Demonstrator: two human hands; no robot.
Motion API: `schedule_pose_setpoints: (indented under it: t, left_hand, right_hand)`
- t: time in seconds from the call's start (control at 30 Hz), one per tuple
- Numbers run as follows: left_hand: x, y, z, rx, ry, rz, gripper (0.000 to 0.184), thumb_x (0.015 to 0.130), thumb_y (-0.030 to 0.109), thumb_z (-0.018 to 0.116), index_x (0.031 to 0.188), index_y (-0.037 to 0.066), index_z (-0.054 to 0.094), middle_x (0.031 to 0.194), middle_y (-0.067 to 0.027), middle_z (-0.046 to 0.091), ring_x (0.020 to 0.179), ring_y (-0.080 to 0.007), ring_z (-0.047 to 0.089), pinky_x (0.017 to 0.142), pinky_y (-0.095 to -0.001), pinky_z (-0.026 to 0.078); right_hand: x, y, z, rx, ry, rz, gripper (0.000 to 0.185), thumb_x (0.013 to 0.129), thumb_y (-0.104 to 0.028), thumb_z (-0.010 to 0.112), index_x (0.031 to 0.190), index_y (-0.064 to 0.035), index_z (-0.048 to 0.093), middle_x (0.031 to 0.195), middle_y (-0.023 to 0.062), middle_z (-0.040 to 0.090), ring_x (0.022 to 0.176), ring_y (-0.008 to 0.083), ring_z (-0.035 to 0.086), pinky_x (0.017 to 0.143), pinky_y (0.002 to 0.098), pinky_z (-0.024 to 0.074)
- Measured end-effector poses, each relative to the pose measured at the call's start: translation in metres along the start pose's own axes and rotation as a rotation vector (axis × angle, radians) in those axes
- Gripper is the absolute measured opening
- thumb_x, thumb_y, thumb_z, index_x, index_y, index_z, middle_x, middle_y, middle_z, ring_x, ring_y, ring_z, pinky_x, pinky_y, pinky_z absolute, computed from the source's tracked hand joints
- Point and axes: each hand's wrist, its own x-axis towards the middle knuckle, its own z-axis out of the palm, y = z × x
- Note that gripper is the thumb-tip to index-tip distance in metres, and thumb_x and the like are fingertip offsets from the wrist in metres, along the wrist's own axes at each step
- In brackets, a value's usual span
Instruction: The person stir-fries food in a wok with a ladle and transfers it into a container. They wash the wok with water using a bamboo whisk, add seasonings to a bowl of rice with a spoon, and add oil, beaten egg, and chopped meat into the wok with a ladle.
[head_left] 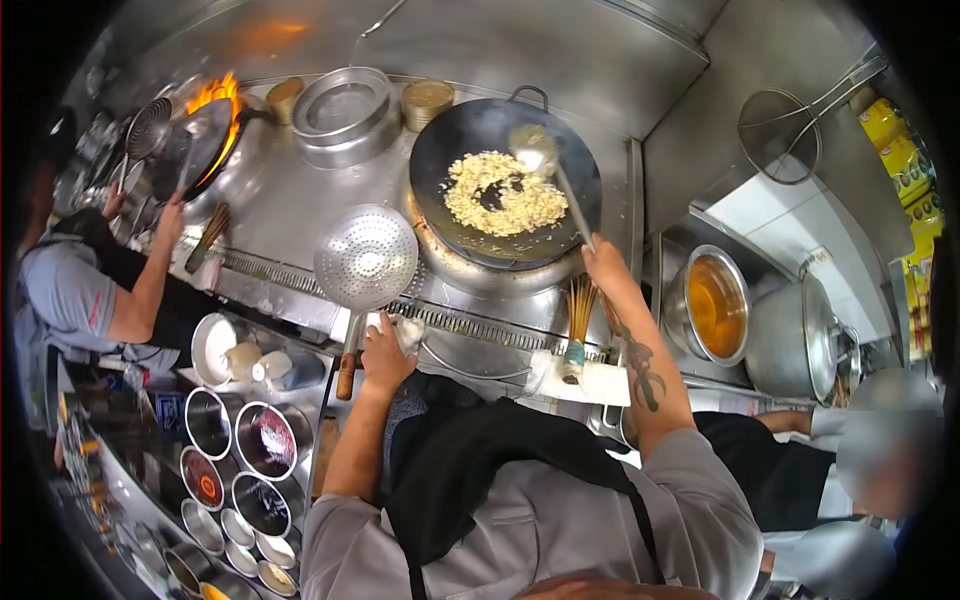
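Two bare hands are at the range from where I stand, and the right hand is closed around the handle of a long ladle. The ladle slants down into a big black wok, its bowl at the far right part of the food. That food — small pale-yellow pieces — lies in a rough ring about a dark bare patch in the wok.

The left hand sits lower, its index finger pointing up beside a white cloth; I can't tell whether the other fingers pinch the cloth. Just beside that hand lies a perforated skimmer with a wooden handle, its round head near the wok's left rim.

A bundled bamboo brush stands near the right forearm, and farther right is a metal bowl of amber liquid. Lidless pots of sauces crowd the lower left. Over on the left, a co-worker is at another wok — flames leap at its edge.
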Motion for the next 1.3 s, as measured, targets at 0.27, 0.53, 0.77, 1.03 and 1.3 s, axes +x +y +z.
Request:
schedule_pose_setpoints:
  t: [0.27, 0.53, 0.77, 1.03, 1.3]
  left_hand:
    - [-0.108, 0.042, -0.023, -0.342, 0.475, 0.121, 0.066, 0.075, 0.007, 0.063, 0.134, -0.006, 0.035, 0.123, -0.031, 0.043, 0.108, -0.0459, 0.047, 0.094, -0.0458, 0.041]
    - [-0.28, 0.003, 0.029, -0.452, 0.58, -0.434, 0.063, 0.076, 0.001, 0.062, 0.134, -0.002, 0.038, 0.111, -0.0237, 0.049, 0.092, -0.036, 0.054, 0.075, -0.0379, 0.047]
    - [-0.342, -0.018, 0.041, -0.515, 0.717, -0.561, 0.056, 0.078, 0.001, 0.062, 0.131, -0.001, 0.043, 0.099, -0.015, 0.049, 0.064, -0.0192, 0.049, 0.064, -0.0314, 0.044]
    - [-0.523, -0.097, 0.119, -0.642, 1.278, -1.008, 0.035, 0.086, 0.012, 0.062, 0.118, 0.0, 0.055, 0.089, -0.0053, 0.057, 0.065, -0.0096, 0.054, 0.057, -0.0234, 0.044]
    - [-0.709, -0.084, 0.158, -0.991, 2.264, -1.679, 0.016, 0.089, 0.022, 0.058, 0.095, 0.007, 0.054, 0.072, -0.0008, 0.051, 0.057, -0.0104, 0.051, 0.043, -0.0244, 0.043]
  right_hand:
    - [-0.005, -0.016, 0.012, -0.41, -0.092, -0.371, 0.039, 0.092, -0.015, 0.047, 0.129, -0.0007, 0.044, 0.091, 0.0266, 0.064, 0.087, 0.0418, 0.062, 0.075, 0.0502, 0.0497]
    - [-0.106, 0.033, -0.101, -0.33, -0.156, -0.62, 0.041, 0.092, -0.019, 0.053, 0.129, -0.0024, 0.048, 0.083, 0.0248, 0.063, 0.08, 0.0399, 0.063, 0.07, 0.0464, 0.0496]
    - [-0.074, 0.042, -0.067, 0.024, -0.241, -0.207, 0.03, 0.094, -0.02, 0.052, 0.116, 0.0, 0.055, 0.062, 0.0075, 0.055, 0.041, 0.0164, 0.049, 0.041, 0.0319, 0.0419]
    - [-0.031, 0.062, -0.012, 0.32, -0.296, 0.079, 0.012, 0.091, -0.023, 0.058, 0.089, -0.0119, 0.058, 0.056, 0.0005, 0.048, 0.044, 0.0118, 0.045, 0.039, 0.0296, 0.0382]
    - [-0.101, 0.013, -0.012, 0.395, -0.395, -0.128, 0.024, 0.09, -0.036, 0.058, 0.087, -0.0135, 0.049, 0.064, -0.0031, 0.046, 0.052, 0.0086, 0.044, 0.044, 0.024, 0.0359]
